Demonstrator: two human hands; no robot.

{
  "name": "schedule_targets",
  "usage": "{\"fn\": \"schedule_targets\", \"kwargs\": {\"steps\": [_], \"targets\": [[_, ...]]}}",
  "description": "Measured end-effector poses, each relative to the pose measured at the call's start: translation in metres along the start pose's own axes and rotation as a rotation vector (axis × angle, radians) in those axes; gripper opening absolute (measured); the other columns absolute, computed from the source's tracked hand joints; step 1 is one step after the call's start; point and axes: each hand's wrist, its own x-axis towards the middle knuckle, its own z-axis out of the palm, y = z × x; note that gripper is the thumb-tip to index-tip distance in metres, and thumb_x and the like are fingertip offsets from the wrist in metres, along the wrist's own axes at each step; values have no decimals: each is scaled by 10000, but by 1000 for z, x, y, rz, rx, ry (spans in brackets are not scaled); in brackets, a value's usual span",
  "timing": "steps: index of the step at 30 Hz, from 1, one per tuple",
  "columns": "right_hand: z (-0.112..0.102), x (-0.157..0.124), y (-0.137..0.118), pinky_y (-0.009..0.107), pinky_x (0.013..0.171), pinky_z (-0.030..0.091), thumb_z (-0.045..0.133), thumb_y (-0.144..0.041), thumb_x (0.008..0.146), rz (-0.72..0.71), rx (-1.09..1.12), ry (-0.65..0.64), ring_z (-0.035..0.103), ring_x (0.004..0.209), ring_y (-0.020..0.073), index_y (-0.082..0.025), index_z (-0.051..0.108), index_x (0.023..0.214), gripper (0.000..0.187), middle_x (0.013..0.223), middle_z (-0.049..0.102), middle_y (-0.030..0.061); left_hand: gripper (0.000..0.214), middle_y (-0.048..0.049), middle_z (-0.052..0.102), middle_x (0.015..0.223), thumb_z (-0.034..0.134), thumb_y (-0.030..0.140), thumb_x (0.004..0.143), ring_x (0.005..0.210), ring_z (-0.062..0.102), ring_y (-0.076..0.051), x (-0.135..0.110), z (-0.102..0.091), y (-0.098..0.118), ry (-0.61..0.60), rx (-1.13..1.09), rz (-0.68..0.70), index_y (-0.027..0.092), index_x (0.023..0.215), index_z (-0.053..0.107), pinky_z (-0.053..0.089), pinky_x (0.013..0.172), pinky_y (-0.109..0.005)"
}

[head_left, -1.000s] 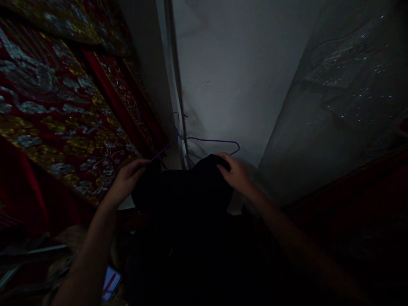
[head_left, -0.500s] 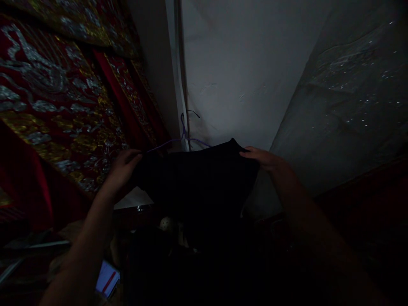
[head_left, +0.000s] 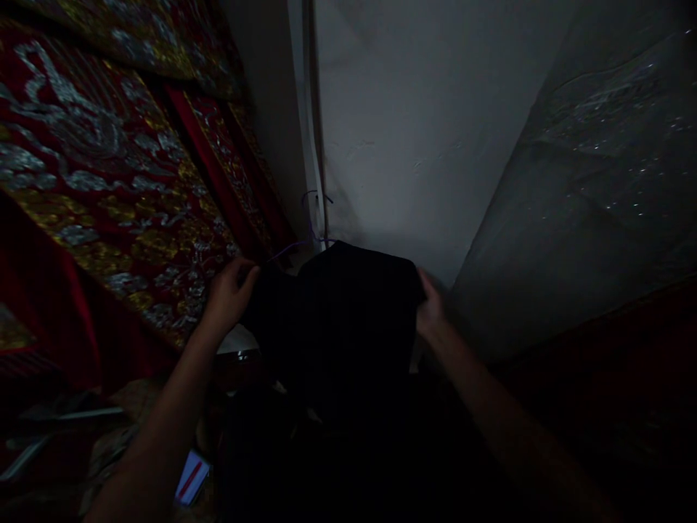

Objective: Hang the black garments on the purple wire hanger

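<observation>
A black garment (head_left: 337, 327), too dark to show its cut, is spread between my hands. The thin purple hanger (head_left: 311, 231) rises behind its top edge, with its hook near a pale vertical strip on the wall; the hanger's right arm is mostly hidden by the cloth. My left hand (head_left: 231, 287) pinches the upper left corner of the garment, close to the hanger's left end. At the upper right edge, my right hand (head_left: 429, 299) grips the cloth, its fingers partly hidden behind it.
Red drapery (head_left: 109, 189) embroidered in silver and gold covers the left side. A pale wall (head_left: 414, 145) stands ahead, with shiny plastic-like sheeting (head_left: 599, 189) at the right. Below left, a lit white-and-red rectangle (head_left: 192, 477) lies among dim clutter.
My right hand has moved left and down, drawing the garment's right edge over the hanger's right arm. The hanger has tilted slightly, and my left hand has shifted a little right.
</observation>
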Motion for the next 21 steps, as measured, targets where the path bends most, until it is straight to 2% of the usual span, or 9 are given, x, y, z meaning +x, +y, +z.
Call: {"fn": "schedule_targets", "kwargs": {"steps": [4,7,9,11,13,15,17,18,21], "targets": [[-7,4,-20,453,887,560,564,-716,812,95,162,75,719,990,316,-215,725,1018,566,919,773,86,328,-60,701,985,505,462,941,951,647,-218,-3,-2,16,28,-45,-47,178,1038,639,478,874,-305],[3,12,-50,426,875,567,575,-684,832,37,133,104,725,955,295,-223,704,1082,541,896,766,78,367,-59,702,1082,470,471,960,1036,635,-217,3,3,30,33,-108,0,187,1120,638,462,926,-297],[16,12,-70,415,855,570,526,-714,851,-1,97,53,724,941,288,-219,702,1088,576,875,758,80,374,-58,704,1092,519,462,933,1021,642,-218,8,8,31,40,-120,12,187,1158,635,467,923,-299],[28,4,-84,405,831,570,525,-753,830,-1,78,-78,723,929,286,-211,712,1058,617,859,753,80,346,-57,711,1047,541,429,915,972,651,-219,12,12,27,34,-105,11,180,1126,654,475,901,-304],[38,-11,-88,402,830,564,491,-826,793,30,79,-320,722,923,283,-202,727,1006,700,868,753,84,312,-53,708,965,502,394,926,920,648,-214,11,14,22,19,-121,-2,171,1052,680,479,867,-304],[44,-26,-80,416,872,549,375,-888,789,60,90,-626,718,933,278,-187,738,970,810,907,757,102,314,-42,683,857,487,392,929,834,631,-201,5,15,21,-6,-195,-46,165,996,693,483,789,-292],[50,-36,-61,426,930,526,331,-842,850,56,73,-769,706,982,268,-184,734,1010,788,989,755,115,311,-31,656,792,534,420,909,760,608,-188,-6,15,28,-63,-300,-86,163,976,695,476,717,-283],[53,-39,-48,427,963,510,375,-783,887,35,36,-732,691,1032,263,-196,720,1067,704,1056,747,114,310,-31,655,789,563,435,897,748,603,-186,-12,17,35,-109,-349,-90,164,968,696,475,706,-285],[67,-35,-4,427,1097,414,576,-593,902,-94,-159,-396,566,1265,249,-269,609,1287,503,1350,625,95,302,-50,693,866,593,459,897,849,640,-211,-31,28,64,-303,-500,-16,181,936,705,499,816,-329]]}}
